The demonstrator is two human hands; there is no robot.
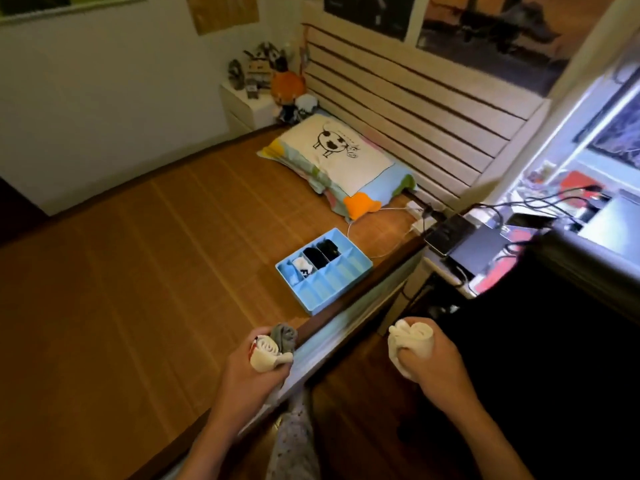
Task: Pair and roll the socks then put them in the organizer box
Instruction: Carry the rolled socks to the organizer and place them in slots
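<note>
Spiral ends up, left hand grips cream roll and grey roll; right hand grips white roll, seemingly upright.

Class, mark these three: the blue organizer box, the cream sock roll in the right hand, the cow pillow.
blue organizer box [323, 294]: head view, an empty front compartment.
cream sock roll [410, 334]: head view, its rolled top.
cow pillow [349, 157]: head view, white cover.

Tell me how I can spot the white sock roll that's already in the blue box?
Look at the big brown bamboo mat, then find the blue organizer box near its edge, below the cow pillow. In the box's far row of slots sits the white sock roll. It has black lettering on it, while the two black sock rolls next to it are plain.
</note>
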